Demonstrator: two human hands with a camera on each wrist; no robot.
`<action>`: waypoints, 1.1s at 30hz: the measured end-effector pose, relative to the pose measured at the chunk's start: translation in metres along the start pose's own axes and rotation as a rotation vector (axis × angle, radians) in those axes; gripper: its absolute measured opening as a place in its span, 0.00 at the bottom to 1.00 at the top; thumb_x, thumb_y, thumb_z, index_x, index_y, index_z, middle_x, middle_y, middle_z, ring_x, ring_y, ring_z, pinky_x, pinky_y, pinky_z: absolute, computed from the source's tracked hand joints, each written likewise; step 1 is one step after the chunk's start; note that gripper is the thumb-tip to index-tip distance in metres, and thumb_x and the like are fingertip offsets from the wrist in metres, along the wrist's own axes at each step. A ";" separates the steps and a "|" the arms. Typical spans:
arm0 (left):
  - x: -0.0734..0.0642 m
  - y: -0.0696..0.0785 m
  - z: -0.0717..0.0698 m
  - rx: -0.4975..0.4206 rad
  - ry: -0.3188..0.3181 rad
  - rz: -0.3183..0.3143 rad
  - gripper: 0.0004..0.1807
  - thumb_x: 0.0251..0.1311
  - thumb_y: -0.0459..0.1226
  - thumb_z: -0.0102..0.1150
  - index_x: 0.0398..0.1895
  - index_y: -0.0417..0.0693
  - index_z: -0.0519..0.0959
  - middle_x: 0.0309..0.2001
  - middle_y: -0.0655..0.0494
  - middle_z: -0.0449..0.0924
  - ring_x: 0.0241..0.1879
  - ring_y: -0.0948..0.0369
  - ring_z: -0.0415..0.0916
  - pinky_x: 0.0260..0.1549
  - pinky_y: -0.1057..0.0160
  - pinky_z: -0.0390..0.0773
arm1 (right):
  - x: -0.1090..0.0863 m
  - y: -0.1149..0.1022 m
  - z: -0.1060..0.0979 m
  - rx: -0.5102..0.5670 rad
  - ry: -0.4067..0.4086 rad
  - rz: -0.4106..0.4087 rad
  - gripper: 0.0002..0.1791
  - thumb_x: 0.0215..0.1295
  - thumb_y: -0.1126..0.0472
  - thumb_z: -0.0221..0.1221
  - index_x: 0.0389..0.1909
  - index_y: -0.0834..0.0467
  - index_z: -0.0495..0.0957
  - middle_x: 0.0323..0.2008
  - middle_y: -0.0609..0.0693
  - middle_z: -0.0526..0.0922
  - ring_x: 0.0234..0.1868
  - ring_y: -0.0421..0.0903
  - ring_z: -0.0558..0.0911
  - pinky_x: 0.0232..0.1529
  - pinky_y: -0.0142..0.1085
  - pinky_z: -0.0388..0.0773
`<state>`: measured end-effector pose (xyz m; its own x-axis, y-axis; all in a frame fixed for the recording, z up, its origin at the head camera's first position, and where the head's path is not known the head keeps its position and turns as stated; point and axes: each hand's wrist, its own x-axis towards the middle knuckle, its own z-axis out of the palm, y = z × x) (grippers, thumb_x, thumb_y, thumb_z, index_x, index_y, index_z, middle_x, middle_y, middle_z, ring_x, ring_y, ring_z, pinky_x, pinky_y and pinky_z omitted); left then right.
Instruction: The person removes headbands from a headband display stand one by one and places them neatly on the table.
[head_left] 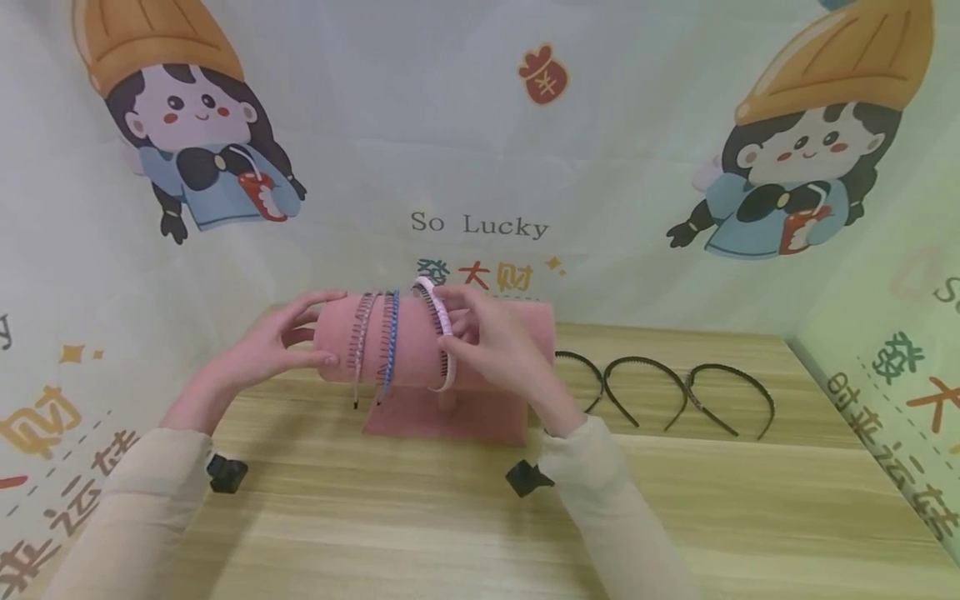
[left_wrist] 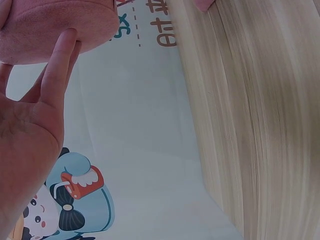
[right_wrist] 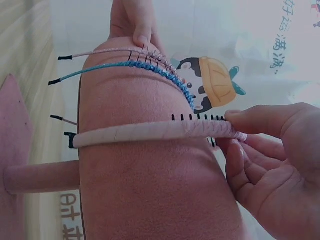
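A pink plush headband stand [head_left: 408,333] has a thick horizontal roll on a post and a flat base. My left hand [head_left: 281,337] holds the roll's left end, thumb in front and fingers toward the top and back; in the left wrist view, fingers [left_wrist: 57,75] touch the end. With thumb and fingers, my right hand [right_wrist: 285,160] pinches a pale pink wrapped headband [right_wrist: 150,134] with black teeth. That band arches over the roll, right of the middle. Further left on the roll sit a blue headband [head_left: 392,333] and a thin pinkish headband [head_left: 362,337], both toothed.
Three black headbands [head_left: 647,360] lie in a row on the wooden table [head_left: 712,517], right of the stand. Two small black objects [head_left: 227,473] are near my forearms. A printed cloth [head_left: 480,150] closes off the back and sides.
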<state>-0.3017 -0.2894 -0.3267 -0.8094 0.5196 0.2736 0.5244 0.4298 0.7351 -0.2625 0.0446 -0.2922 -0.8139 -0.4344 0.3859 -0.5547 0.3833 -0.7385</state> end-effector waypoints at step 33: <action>-0.002 0.001 0.003 -0.001 0.023 -0.043 0.43 0.59 0.30 0.66 0.75 0.57 0.57 0.64 0.67 0.68 0.58 0.75 0.71 0.53 0.74 0.76 | -0.017 0.003 0.001 -0.066 0.045 -0.006 0.40 0.59 0.70 0.66 0.72 0.50 0.63 0.43 0.51 0.84 0.38 0.41 0.81 0.37 0.30 0.81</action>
<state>-0.2991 -0.2877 -0.3284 -0.8370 0.4837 0.2560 0.4887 0.4503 0.7472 -0.2504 0.0522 -0.3010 -0.8164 -0.4003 0.4161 -0.5689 0.4343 -0.6984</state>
